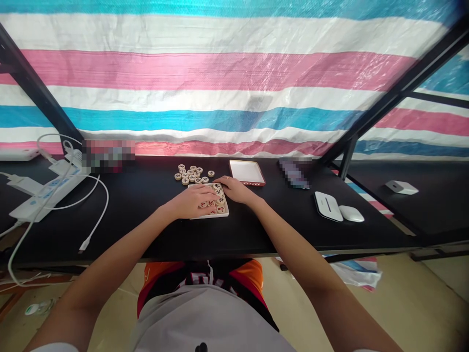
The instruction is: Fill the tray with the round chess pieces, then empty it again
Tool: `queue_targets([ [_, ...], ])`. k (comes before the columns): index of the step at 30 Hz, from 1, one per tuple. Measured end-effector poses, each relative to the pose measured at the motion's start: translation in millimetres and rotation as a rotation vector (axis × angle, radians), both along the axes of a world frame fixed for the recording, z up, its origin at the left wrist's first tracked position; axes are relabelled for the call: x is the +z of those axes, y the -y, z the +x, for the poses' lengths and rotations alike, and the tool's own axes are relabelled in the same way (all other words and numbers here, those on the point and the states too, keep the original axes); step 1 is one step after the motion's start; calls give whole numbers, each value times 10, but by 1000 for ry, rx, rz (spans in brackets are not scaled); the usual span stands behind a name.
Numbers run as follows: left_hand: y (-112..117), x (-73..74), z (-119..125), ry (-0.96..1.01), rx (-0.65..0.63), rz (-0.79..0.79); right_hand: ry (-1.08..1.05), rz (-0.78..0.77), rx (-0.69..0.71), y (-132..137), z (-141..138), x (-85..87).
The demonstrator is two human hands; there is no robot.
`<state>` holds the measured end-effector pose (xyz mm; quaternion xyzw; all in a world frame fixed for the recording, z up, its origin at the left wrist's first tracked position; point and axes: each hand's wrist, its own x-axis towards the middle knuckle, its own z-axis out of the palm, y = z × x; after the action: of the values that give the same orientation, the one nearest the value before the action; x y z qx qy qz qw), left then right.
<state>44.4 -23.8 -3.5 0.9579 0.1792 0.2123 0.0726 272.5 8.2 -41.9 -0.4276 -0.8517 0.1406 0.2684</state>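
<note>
A shallow white box (226, 212) on the black desk holds several round Chinese chess pieces (220, 209) with red or black characters. My left hand (188, 201) lies over the left part of the box, its fingers stretched out flat above the pieces and hiding some of them. At the box's back right corner is my right hand (235, 189), fingers extended along the rim; I cannot tell whether a fingertip touches a piece. Behind the box, more loose chess pieces (191, 172) lie in a cluster on the desk.
An upturned box lid (247, 172) lies behind my right hand. To the right are a blurred-out item (294, 173), a white flat device (328, 206) and a white mouse (351, 213). A power strip (47, 195) with white cables occupies the left. A striped sheet (234, 73) hangs behind the desk.
</note>
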Motion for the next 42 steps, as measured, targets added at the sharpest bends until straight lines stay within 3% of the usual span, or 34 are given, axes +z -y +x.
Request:
queue_targets([
  [3, 41, -46, 67, -33, -43, -9, 3, 1, -1, -1, 1, -2],
  [7, 20, -78, 56, -29, -4, -35, 1, -7, -1, -1, -1, -2],
  [24, 46, -73, 72, -150, -93, -64, 1, -11, 2, 12, -12, 19],
  [33, 10, -54, 54, -92, -36, -111, 1, -9, 8, 10, -10, 18],
  [42, 66, -48, 75, -190, -60, -80, 6, -16, 2, 16, -9, 32],
])
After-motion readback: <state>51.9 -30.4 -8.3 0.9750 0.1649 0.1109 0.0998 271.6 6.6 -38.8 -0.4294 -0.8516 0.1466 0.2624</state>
